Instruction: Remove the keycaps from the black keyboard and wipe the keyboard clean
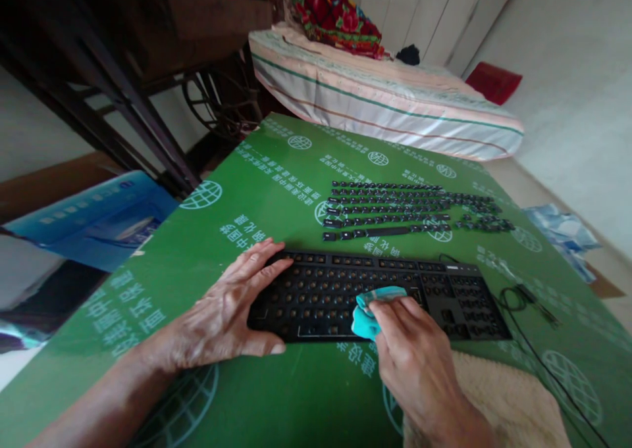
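Note:
A black keyboard (316, 290) with its keycaps off lies on the green table, its bare switch sockets showing. My left hand (222, 310) grips the keyboard's left end, fingertips at the back edge and thumb along the front edge. Pinched in my right hand (415, 356) is a bunched turquoise cloth (368, 320), pressed onto the keyboard right of its middle. The cloth and hand hide some sockets there. Behind the keyboard, loose black keycaps (388, 209) are laid out in rows, with the long space bar (388, 231) in the nearest row.
A beige towel (508, 402) lies at the table's front right. A black cable (548, 372) runs along the right side beside a thin dark item (538, 303). Beyond the table (266, 178) stands a bed (385, 99); a blue box (93, 218) is at the left.

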Available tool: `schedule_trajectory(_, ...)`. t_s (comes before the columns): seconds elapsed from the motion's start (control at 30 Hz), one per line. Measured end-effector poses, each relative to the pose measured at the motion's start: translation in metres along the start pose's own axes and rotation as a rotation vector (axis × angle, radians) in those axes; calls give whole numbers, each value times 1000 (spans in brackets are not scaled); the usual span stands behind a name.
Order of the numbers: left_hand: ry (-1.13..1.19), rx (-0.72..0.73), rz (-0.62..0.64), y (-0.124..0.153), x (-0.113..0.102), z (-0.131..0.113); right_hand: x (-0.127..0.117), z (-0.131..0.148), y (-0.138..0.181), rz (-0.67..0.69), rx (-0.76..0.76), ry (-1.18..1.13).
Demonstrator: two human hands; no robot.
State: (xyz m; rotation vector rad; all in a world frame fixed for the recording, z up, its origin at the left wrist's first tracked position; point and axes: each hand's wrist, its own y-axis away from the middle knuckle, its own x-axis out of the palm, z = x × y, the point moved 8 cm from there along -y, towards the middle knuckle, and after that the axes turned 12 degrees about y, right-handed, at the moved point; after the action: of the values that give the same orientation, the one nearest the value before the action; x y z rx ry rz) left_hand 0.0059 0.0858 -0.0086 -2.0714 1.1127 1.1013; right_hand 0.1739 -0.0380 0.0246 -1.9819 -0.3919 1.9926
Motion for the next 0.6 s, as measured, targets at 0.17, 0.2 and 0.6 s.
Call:
schedule_trajectory(0.17,6,-34,3,-1,-3,-4,0,-3,-1,18,-24,37)
schedule_trajectory(0.2,9,-38,2,-1,-3,-4,0,-5,0,17,-18,44)
schedule_trajectory(0.6,21,33,-24,1,-1,3,-3,7,-11,-17,-5,-153)
